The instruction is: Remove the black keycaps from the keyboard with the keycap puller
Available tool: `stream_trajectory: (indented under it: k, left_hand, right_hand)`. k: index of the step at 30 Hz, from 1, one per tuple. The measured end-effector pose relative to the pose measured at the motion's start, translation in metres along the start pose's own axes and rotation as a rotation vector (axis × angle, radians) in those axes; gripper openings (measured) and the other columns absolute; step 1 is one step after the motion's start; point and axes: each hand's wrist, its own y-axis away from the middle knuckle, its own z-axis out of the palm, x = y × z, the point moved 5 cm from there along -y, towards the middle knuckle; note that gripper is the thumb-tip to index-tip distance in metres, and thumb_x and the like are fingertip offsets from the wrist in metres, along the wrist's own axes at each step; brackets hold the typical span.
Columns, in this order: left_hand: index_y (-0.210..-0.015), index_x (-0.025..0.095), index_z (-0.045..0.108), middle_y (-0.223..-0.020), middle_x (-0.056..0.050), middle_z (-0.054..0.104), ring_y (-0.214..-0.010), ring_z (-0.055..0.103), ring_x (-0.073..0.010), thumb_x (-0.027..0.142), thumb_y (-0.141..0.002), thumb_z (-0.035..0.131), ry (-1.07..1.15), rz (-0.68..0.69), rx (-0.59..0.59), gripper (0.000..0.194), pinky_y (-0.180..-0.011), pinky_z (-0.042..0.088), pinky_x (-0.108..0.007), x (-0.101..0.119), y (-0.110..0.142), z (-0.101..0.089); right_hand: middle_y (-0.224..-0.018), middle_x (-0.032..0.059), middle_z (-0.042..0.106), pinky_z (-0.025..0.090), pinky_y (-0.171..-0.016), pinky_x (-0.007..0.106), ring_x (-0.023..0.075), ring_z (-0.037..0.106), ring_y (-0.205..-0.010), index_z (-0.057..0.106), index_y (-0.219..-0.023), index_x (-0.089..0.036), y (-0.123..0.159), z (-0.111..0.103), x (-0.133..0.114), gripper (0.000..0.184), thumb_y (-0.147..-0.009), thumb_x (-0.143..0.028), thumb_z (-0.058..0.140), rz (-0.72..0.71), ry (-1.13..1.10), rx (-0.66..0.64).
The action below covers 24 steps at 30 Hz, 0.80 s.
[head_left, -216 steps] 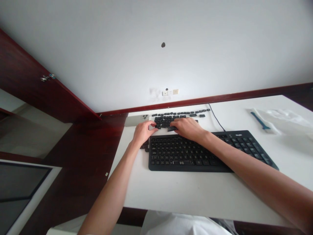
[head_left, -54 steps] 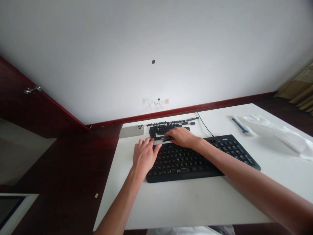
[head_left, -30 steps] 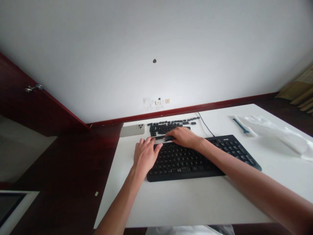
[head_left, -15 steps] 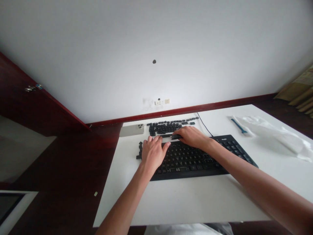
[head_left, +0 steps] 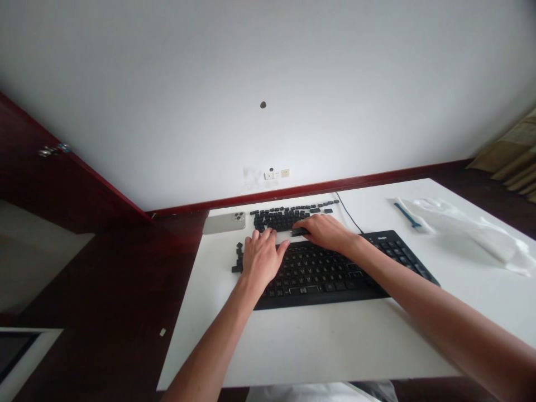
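Observation:
A black keyboard (head_left: 316, 273) lies on the white table, with many of its keycaps off and the key sockets showing in its middle and left part. My left hand (head_left: 263, 258) rests over its upper left corner, fingers spread and thumb apart, with nothing seen in it. Beyond the keyboard's top edge, my right hand (head_left: 326, 231) is closed, its fingers around a small dark object (head_left: 298, 231) too unclear to name. Just past both hands, loose black keycaps (head_left: 276, 221) lie in rows. A few more keycaps (head_left: 237, 262) sit left of my left hand.
A phone (head_left: 225, 223) lies at the back left of the white table (head_left: 335, 340). To the right are a blue tool (head_left: 407, 215) and a crumpled clear plastic bag (head_left: 473, 229). The keyboard's cable (head_left: 348, 211) runs toward the back edge. A wall stands behind.
Between the hands, a long black bar lying past the keyboard's top edge no longer shows in its former place. My hands have barely moved; the view has shifted slightly.

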Motion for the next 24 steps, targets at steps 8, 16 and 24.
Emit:
stream_trajectory:
  k: [8, 16, 24]
  left_hand:
    - [-0.138, 0.02, 0.066, -0.144, -0.011, 0.064, -0.121, 0.057, -0.0331, 0.056, -0.11, 0.03, -0.004, -0.013, 0.008, 0.058, -0.098, 0.048, -0.047, -0.0035, -0.002, 0.0039]
    - [-0.139, 0.019, 0.064, -0.145, -0.011, 0.064, -0.12, 0.057, -0.0331, 0.056, -0.11, 0.03, -0.003, -0.012, 0.008, 0.058, -0.098, 0.048, -0.047, -0.0033, -0.003, 0.0035]
    - [-0.137, 0.019, 0.065, -0.143, -0.01, 0.065, -0.119, 0.057, -0.0326, 0.057, -0.11, 0.028, -0.009, 0.0, 0.013, 0.06, -0.097, 0.049, -0.047, -0.0016, -0.0009, 0.0021]
  right_hand:
    - [-0.105, 0.0103, 0.082, 0.054, -0.077, 0.033, 0.0279, 0.077, -0.095, 0.072, -0.134, -0.026, -0.0052, 0.0035, 0.0005, 0.045, -0.091, -0.017, 0.064, -0.004, 0.015, -0.011]
    - [-0.105, 0.011, 0.082, 0.053, -0.074, 0.033, 0.0286, 0.077, -0.093, 0.073, -0.133, -0.025, -0.0069, 0.0051, 0.0017, 0.043, -0.092, -0.018, 0.064, 0.0, 0.021, -0.008]
    - [-0.104, 0.0113, 0.082, 0.054, -0.075, 0.034, 0.0295, 0.077, -0.092, 0.073, -0.135, -0.025, -0.0031, 0.0009, -0.0002, 0.046, -0.09, -0.016, 0.065, 0.007, 0.016, -0.011]
